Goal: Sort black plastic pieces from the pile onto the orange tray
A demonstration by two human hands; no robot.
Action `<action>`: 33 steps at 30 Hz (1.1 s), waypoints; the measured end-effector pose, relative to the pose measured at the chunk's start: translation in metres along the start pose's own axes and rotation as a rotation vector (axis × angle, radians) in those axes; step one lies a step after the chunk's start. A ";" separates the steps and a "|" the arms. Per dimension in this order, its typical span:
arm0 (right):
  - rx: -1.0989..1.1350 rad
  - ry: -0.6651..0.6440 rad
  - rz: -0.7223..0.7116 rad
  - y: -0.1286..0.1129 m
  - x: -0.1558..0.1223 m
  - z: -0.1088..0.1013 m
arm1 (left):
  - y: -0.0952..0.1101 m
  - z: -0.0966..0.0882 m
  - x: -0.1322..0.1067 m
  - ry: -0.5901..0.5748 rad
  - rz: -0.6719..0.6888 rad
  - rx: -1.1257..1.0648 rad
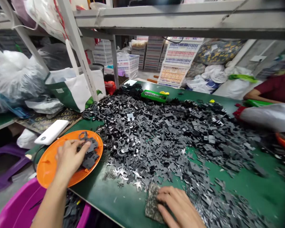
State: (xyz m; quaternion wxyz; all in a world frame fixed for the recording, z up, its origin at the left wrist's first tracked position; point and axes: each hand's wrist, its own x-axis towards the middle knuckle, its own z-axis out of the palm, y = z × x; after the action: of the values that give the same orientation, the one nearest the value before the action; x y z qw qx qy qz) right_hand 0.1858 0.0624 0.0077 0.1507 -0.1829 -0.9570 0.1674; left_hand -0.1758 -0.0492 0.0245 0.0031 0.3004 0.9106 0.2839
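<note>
My left hand (70, 158) is over an orange plastic plate (46, 164), its thumb apart from its fingers. The thumb touches a small heap of dark flat parts (91, 156) at the plate's right side; the fingertips are partly hidden. My right hand (177, 204) has its fingers on a rough, speckled grey block (153, 202), gripping its right side at the table's front edge. Beyond both hands spreads a large pile of small black and grey flat parts (154, 139), some ring-shaped, some notched.
A white phone-like device (52, 131) lies behind the plate. Below the table edge is a magenta tub (16, 205) with dark parts inside. A green tray (154, 96) stands at the pile's back. Another person's arm (258, 95) shows at the right. A metal shelf beam (180, 19) crosses above.
</note>
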 end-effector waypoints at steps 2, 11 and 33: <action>0.005 -0.045 0.034 0.001 -0.005 0.002 | 0.005 0.003 0.005 -0.048 -0.017 0.100; -0.016 -0.074 0.306 0.030 0.002 -0.009 | 0.012 0.007 -0.005 0.093 0.018 0.348; 1.041 0.080 0.471 0.051 0.007 0.001 | 0.122 0.096 -0.128 -0.610 0.792 -0.487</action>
State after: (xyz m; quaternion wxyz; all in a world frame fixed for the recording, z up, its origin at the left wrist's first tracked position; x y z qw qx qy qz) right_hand 0.1942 0.1102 -0.0110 0.2156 -0.2992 -0.6754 0.6386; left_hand 0.0130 0.0104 -0.0137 0.2290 0.6788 0.5941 0.3657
